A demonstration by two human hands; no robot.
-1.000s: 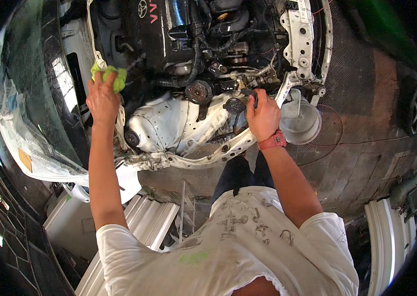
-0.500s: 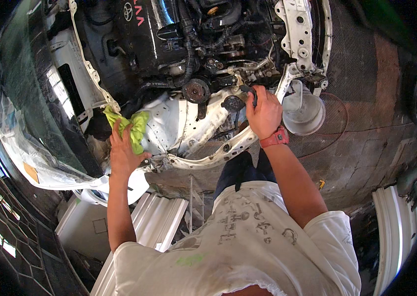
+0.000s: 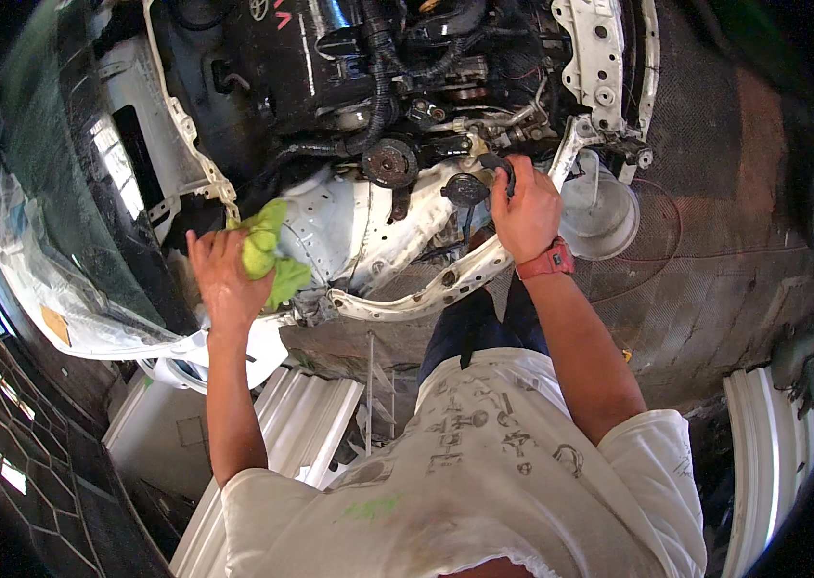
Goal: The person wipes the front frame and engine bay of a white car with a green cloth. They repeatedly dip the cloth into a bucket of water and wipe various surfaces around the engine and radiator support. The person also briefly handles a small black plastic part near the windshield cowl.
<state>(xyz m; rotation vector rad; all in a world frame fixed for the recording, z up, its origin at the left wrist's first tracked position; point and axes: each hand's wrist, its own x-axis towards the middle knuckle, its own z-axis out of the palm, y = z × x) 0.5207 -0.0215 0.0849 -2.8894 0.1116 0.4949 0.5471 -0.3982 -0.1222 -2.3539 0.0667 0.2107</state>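
Observation:
My left hand [image 3: 229,279] is at the inner fender's rear end, near the windscreen. A bright green cloth [image 3: 267,252] is bunched between its thumb and fingers, over the pale inner fender panel [image 3: 320,226]. My right hand [image 3: 528,210], with a red watch on the wrist, is over the front of the white fender rail [image 3: 455,279]. Its fingers are closed round a black, curved, hose-like piece [image 3: 498,166]; its far end is hard to make out. Just left of that hand sits a round black part [image 3: 465,190], with a rusty round mount [image 3: 389,163] farther left.
The engine bay [image 3: 330,87] with hoses and a black cover lies ahead. A white bucket [image 3: 609,217] stands on the floor right of the car's front frame [image 3: 599,58]. Plastic film covers the windscreen side [image 3: 41,222]. White ribbed panels [image 3: 296,414] lie at lower left.
The left hand has shifted slightly left and turned, and the green cloth has bunched up to its right. The right hand keeps its hold on the black piece; the view has shifted a little.

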